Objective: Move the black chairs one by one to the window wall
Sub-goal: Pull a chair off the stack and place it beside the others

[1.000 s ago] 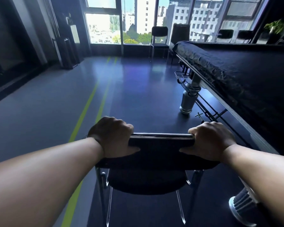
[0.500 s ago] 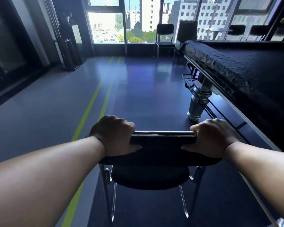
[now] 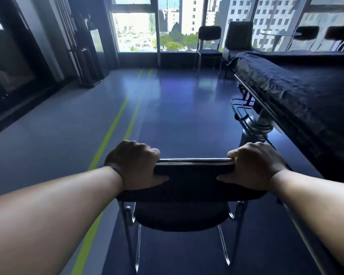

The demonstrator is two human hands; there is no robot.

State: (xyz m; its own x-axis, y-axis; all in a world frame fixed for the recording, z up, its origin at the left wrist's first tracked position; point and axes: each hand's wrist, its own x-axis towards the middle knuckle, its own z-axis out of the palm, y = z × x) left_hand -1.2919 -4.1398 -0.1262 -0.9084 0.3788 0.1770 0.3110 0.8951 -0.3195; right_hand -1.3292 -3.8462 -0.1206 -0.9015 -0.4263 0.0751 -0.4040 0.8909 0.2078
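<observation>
both hands (image 3: 134, 165) (image 3: 254, 165) clamped on black chair (image 3: 189, 183) backrest top

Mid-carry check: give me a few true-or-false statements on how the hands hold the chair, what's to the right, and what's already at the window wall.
1. Both hands grip the top of the backrest of the carried chair. True: left hand and right hand each wrap one end of it.
2. The chair is held by its seat. False: the seat hangs below the hands, untouched.
3. A table with a dark cover runs along the right side. True.
4. The two yellow-green floor lines lie to the right of the chair. False: they lie to its left.
5. No chair stands at the window wall yet. False: a black chair already stands there.
</observation>
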